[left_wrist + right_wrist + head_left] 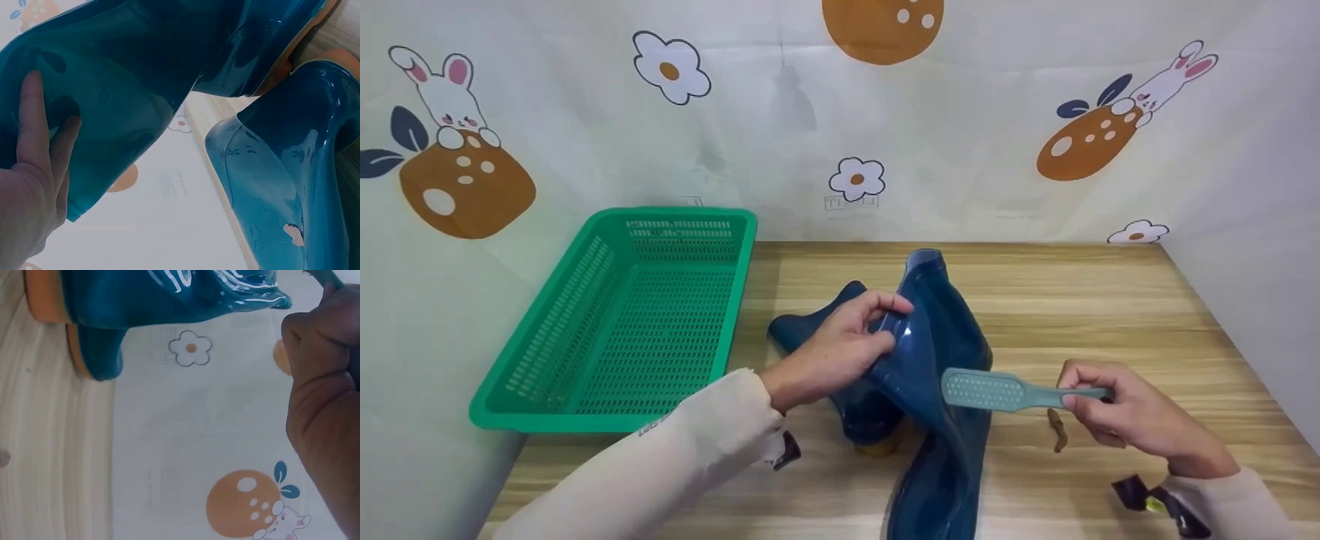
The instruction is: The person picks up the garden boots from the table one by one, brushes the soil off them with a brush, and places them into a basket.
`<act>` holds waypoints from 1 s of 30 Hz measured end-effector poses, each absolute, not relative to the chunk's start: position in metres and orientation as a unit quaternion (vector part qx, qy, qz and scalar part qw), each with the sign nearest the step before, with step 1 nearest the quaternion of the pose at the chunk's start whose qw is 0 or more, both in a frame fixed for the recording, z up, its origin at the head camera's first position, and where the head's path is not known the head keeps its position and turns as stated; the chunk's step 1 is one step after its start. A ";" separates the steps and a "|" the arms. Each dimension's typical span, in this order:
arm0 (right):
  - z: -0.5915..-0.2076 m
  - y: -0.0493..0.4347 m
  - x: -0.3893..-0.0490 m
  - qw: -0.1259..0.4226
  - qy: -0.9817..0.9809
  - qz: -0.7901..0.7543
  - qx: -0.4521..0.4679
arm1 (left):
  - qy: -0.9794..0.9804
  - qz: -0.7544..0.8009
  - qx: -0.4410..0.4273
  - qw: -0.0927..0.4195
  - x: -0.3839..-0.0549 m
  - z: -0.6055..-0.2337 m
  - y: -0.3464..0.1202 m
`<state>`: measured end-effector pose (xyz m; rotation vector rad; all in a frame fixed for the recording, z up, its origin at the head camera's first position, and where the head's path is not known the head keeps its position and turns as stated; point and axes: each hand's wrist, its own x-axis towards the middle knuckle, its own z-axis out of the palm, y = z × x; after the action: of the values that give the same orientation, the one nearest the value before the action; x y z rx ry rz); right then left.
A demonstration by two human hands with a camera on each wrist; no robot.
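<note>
In the head view, my left hand pinches the edge of a dark teal rubber boot between thumb and fingers. Its soft shaft is creased and bends toward the front of the table. The left wrist view has the fingers of that hand lying against the glossy boot shaft. A second rubber boot, partly hidden behind the left hand, lies to the left. My right hand grips the handle of a pale teal brush; its dotted oblong head overlaps the held boot's side in the head view.
A green perforated plastic basket stands at the left on the wood-grain table. Behind is a pale wall covering printed with rabbits, fruit and flowers. A small brown twig-like thing shows beside the right hand.
</note>
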<state>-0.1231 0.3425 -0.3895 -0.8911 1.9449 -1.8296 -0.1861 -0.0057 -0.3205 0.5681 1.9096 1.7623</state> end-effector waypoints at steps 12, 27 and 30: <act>-0.384 0.356 -0.117 0.138 0.711 -0.627 -0.286 | 0.695 0.646 0.201 0.245 -0.185 -0.318 -0.004; -0.387 0.356 -0.115 0.136 0.721 -0.622 -0.273 | 0.718 0.628 0.224 0.201 -0.180 -0.314 0.000; -0.385 0.362 -0.110 0.126 0.717 -0.628 -0.276 | 0.720 0.622 0.227 0.208 -0.178 -0.308 0.001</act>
<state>-0.1104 0.3622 -0.3852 -0.8026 2.0879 -1.8286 -0.1778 0.0014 -0.3083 0.6317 2.0028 1.7326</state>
